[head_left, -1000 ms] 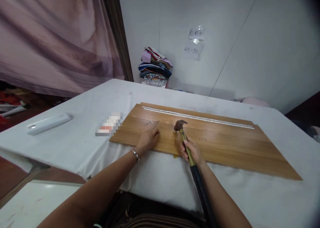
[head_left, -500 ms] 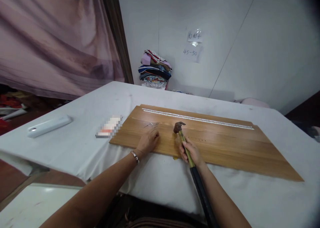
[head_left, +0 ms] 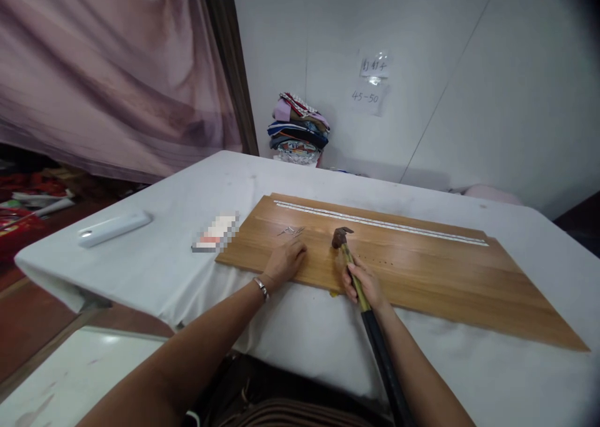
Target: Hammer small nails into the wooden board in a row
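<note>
My right hand (head_left: 360, 280) is wrapped around the shaft of a claw hammer (head_left: 357, 283). Its rusty head is up over the wooden board (head_left: 445, 289), and its dark grip runs back along my forearm. Resting at the board's left part, my left hand (head_left: 285, 261) has its fingers curled together; what they hold, if anything, is hidden. Just beyond those fingertips lies a small pile of loose nails (head_left: 290, 231). A row of several small dark nail points (head_left: 379, 262) shows in the board, right of the hammer.
Two pale measuring strips (head_left: 375, 221) run along the board's far side. Left of it, a blurred-out phone-like item (head_left: 215, 232) and a white elongated object (head_left: 115, 228) lie on the white-covered table (head_left: 187, 189). Folded cloth (head_left: 299, 127) is stacked by the wall.
The camera view has turned slightly, so everything sits a little farther right. My left hand stays beside the nails, and my right hand keeps holding the hammer in about the same place.
</note>
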